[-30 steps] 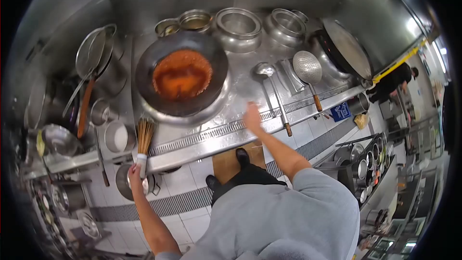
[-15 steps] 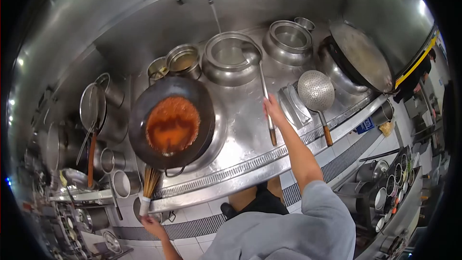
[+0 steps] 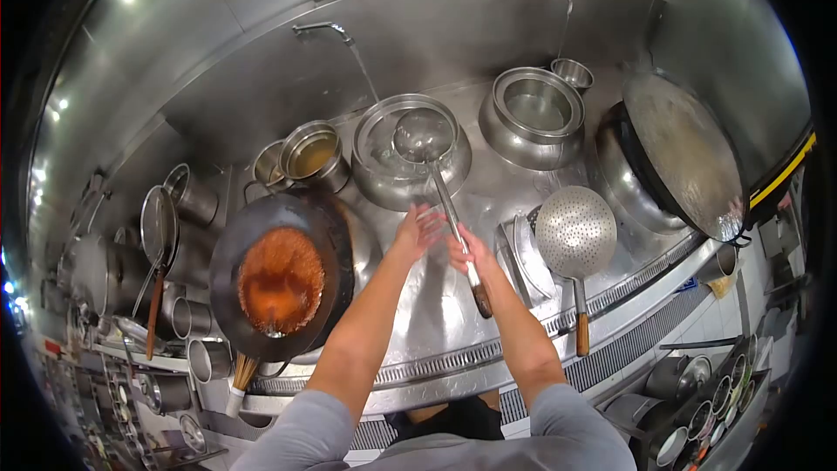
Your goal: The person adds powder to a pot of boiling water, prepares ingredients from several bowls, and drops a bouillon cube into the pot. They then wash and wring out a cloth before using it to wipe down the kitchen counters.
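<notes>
My right hand (image 3: 469,249) is wrapped round the metal handle of a ladle (image 3: 425,135). The ladle's bowl is over the water in a round steel pot (image 3: 412,189), under a running tap (image 3: 327,27). Just left of the handle, my left hand (image 3: 420,231) has its fingers spread and holds nothing. To the left, a dark wok (image 3: 228,253) contains red-orange sauce (image 3: 281,283). A perforated strainer (image 3: 575,231) with a wooden handle lies to the right of my right hand.
A second steel pot (image 3: 532,148) stands behind the strainer. Far right is a large tilted wok (image 3: 684,153) with cloudy liquid. Small steel containers (image 3: 316,157) stand behind the sauce wok. A bamboo brush (image 3: 237,388) rests at the counter's front edge.
My left hand has left the bamboo brush and moved up beside the ladle's handle. The ladle's bowl has shifted from the pot's right rim to over its water. The view has shifted.
</notes>
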Demonstrator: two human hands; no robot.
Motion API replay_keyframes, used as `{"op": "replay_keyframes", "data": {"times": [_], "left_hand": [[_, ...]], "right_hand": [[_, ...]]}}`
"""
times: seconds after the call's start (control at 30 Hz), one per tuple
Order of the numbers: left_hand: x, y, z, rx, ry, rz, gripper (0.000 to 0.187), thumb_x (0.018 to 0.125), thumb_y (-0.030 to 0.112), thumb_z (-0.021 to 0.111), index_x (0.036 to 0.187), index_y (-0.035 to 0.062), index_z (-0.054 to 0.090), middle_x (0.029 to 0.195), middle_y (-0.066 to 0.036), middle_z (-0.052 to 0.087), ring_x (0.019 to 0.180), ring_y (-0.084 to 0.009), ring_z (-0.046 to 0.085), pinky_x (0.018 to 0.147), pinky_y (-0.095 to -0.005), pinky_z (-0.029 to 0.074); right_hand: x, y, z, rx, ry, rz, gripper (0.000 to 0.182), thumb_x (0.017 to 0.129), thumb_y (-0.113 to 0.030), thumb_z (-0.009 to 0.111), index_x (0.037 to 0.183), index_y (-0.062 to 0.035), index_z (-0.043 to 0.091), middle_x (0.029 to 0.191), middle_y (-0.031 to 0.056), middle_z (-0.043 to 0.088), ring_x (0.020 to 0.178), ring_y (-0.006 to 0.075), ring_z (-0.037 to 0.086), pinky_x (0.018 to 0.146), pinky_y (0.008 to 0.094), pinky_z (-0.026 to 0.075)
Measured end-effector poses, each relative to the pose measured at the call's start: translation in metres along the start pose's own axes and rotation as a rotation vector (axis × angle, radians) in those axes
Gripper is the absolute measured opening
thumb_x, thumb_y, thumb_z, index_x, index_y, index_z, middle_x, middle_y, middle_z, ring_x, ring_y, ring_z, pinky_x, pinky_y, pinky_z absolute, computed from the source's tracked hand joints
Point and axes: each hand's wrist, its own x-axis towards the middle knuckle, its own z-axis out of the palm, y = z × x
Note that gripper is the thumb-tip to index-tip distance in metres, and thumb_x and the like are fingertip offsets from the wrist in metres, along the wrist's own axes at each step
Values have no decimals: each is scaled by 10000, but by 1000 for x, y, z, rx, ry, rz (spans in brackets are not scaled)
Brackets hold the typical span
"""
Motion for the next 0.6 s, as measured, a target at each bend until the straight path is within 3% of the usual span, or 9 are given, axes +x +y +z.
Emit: {"op": "replay_keyframes", "data": {"times": [0.07, 0.13, 0.17, 0.27, 0.3, 0.43, 0.47, 0.5, 0.6], "left_hand": [[37, 23, 40, 70, -171, 77, 512, 1026, 501, 310, 1277, 92, 488, 1105, -112, 626, 969, -245, 601, 715, -380, 529], [8, 51, 109, 56, 99, 30, 478, 1034, 460, 316, 1192, 60, 526, 968, -125, 629, 846, -236, 606, 675, -363, 518], [45, 41, 90, 30, -51, 150, 446, 1033, 445, 328, 1136, 67, 542, 935, -124, 623, 807, -238, 604, 677, -372, 519], [66, 35, 70, -50, -54, 269, 335, 985, 405, 456, 1083, 102, 558, 953, -98, 586, 848, -233, 580, 728, -417, 505], [64, 33, 59, 436, 22, 436, 372, 957, 363, 501, 1202, 86, 538, 1061, -107, 573, 941, -239, 559, 816, -402, 487], [-74, 15, 42, 961, 133, 1090, 316, 903, 193, 603, 1180, 45, 573, 1110, -159, 578, 1028, -289, 578, 851, -419, 457], [-133, 17, 32, 1019, 152, 1071, 268, 892, 194, 611, 1117, 49, 607, 1068, -164, 585, 1001, -314, 583, 840, -418, 465], [-186, 11, 10, 1086, 223, 1037, 217, 863, 182, 632, 1039, 56, 635, 996, -148, 596, 948, -326, 591, 817, -414, 476], [-319, -18, -90, 1299, 476, 1145, 148, 737, 121, 709, 854, 51, 650, 844, -120, 647, 791, -304, 631, 717, -402, 508]], "right_hand": [[5, 0, -27, 75, -121, 21, 588, 985, -549, 426, 1317, -67, 486, 746, 26, 552, 496, 141, 524, 442, 308, 455], [28, -16, -42, -99, 309, 86, 615, 973, -545, 457, 1320, -38, 482, 827, 69, 607, 595, 189, 597, 497, 361, 503], [41, -17, -45, -186, 517, 140, 628, 968, -543, 472, 1321, -23, 480, 868, 90, 635, 644, 213, 634, 525, 387, 527], [27, 2, -35, -330, 327, 140, 470, 944, -390, 610, 1237, -29, 540, 978, 122, 662, 778, 241, 665, 599, 389, 555], [19, 5, -36, -507, 254, 190, 425, 930, -331, 654, 1216, -34, 548, 984, 115, 662, 784, 223, 662, 598, 370, 552], [-38, 30, -17, -1020, 747, 23, 317, 909, -256, 663, 1165, -104, 554, 730, -15, 543, 481, 86, 451, 401, 249, 361], [-59, 35, -24, -1226, 810, 5, 362, 901, -261, 668, 1177, -61, 547, 759, 47, 577, 556, 167, 535, 494, 319, 444], [-77, 46, -70, -1766, 701, -379, 432, 896, -244, 663, 1233, -17, 518, 838, 130, 629, 706, 290, 609, 684, 394, 500], [-118, 74, -48, -1863, 970, -280, 442, 896, -177, 638, 1281, -4, 508, 1125, 230, 635, 1014, 397, 620, 895, 430, 461]]}}
